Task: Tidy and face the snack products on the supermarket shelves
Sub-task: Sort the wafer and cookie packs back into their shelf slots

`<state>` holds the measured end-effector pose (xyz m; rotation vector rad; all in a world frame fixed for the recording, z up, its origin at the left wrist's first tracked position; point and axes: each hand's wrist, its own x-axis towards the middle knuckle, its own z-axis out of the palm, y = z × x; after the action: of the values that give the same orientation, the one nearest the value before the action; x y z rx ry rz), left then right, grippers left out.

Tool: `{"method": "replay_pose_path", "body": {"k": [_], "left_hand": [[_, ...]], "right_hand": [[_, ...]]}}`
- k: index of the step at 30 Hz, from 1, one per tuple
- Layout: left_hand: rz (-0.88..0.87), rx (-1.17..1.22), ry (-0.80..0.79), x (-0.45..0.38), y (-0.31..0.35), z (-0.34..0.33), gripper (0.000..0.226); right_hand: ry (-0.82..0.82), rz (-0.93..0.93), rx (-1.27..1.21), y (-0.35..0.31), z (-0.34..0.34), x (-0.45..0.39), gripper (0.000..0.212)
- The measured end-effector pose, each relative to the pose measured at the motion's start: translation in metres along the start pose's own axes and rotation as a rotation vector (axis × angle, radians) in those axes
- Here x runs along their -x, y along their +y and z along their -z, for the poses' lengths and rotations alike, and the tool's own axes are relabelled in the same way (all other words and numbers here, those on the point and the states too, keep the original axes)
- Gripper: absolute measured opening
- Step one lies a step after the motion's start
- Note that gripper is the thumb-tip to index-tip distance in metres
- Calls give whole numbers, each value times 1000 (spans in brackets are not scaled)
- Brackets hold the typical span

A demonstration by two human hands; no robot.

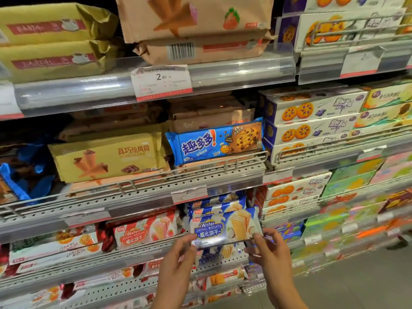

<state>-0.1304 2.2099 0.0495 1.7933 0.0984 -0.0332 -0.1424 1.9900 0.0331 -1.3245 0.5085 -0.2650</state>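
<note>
Blue wafer pack (225, 228), lower centre: left hand (178, 255) pinches its left end, right hand (267, 248) its right end; front outward.

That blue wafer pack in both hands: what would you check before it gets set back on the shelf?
1. Both ends held: left hand and right hand each grip the blue wafer pack: ok.
2. Label facing outward: ok.
3. Pack level: slightly tilted: not ok.
4. Matching blue packs stacked behind it: ok.
5. Neighbouring red wafer pack faces front: ok.
6. Free space beneath the pack: cannot tell.
</note>
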Motion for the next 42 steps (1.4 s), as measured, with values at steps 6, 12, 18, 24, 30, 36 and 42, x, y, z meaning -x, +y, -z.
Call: {"method": "replay_pose_path", "body": {"k": [6,12,18,24,30,36,42], "left_hand": [[-80,-36,-16,-24,25,9,31],[-46,-63,1,-67,47,7,22],[56,-277,18,-94,38,-15,6],[-40,-388,21,-90,32,-30,19],[-33,-356,41,-93,24,-34,27],[-90,-391,134,-83,15,-13,19],[-499,-633,288,-35,-7,31,27]], "right_hand": [[-178,117,306,-26,-15,-27,23],[-286,-67,210,-38,-35,-94,20],[-255,-274,224,-23,-68,-146,10],[-205,-229,283,-25,-56,-158,17],[-244,-183,363,-22,-52,-156,17],[-131,82,508,-26,-39,-119,26],[-178,795,811,-26,-40,-41,27]]}}
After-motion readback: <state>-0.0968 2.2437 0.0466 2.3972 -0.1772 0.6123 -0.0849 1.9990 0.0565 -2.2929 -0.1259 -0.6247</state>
